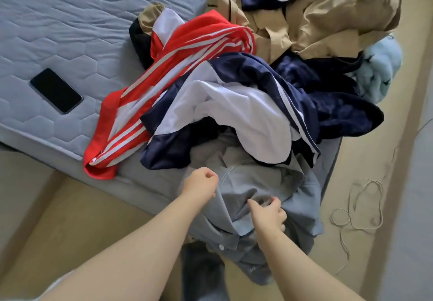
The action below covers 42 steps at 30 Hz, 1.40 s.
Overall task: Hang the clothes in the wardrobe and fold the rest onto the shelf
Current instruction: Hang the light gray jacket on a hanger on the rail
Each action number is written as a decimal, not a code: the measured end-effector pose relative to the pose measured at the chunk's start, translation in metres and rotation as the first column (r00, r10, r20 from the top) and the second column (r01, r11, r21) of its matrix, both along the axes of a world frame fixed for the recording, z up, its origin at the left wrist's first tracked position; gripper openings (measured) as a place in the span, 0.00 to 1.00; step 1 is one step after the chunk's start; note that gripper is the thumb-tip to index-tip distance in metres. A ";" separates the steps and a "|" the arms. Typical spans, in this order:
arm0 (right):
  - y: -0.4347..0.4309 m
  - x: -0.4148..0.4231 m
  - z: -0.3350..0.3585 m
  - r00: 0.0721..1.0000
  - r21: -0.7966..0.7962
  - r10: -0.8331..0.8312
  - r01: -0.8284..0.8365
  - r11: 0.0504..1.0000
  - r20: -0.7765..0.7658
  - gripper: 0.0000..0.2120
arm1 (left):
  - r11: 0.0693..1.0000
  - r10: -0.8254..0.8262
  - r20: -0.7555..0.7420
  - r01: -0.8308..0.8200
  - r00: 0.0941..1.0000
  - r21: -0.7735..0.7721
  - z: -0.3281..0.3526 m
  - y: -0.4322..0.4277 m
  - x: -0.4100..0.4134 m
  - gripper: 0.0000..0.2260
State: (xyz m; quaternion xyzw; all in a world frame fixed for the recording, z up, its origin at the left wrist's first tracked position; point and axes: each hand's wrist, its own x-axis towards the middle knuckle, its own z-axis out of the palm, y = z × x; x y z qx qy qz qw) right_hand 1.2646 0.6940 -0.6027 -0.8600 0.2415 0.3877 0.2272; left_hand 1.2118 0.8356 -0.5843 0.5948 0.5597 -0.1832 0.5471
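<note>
The one camera is riding on the person's head, looking forward and steeply down over the near corner of the bed (70,31). It is sitting close: both forearms are entering from the bottom edge, the left hand (199,183) and right hand (269,216) meeting at the shirt (297,197) low in the middle. The wide lens is taking in the bed's near edge at the left and floor (375,165) at the right.

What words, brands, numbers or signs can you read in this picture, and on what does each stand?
No text can be read.
Phone: screen dark, nothing shown.
Tan coat: small dark mark at its edge, too small to read.
Blue shirt: faint marks low down, too blurred.
</note>
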 end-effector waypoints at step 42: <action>0.196 -0.071 0.359 0.899 0.760 0.276 -0.435 0.482 0.340 0.10 | 0.900 0.147 0.443 -0.305 0.884 0.311 0.318 0.151 -0.136 0.10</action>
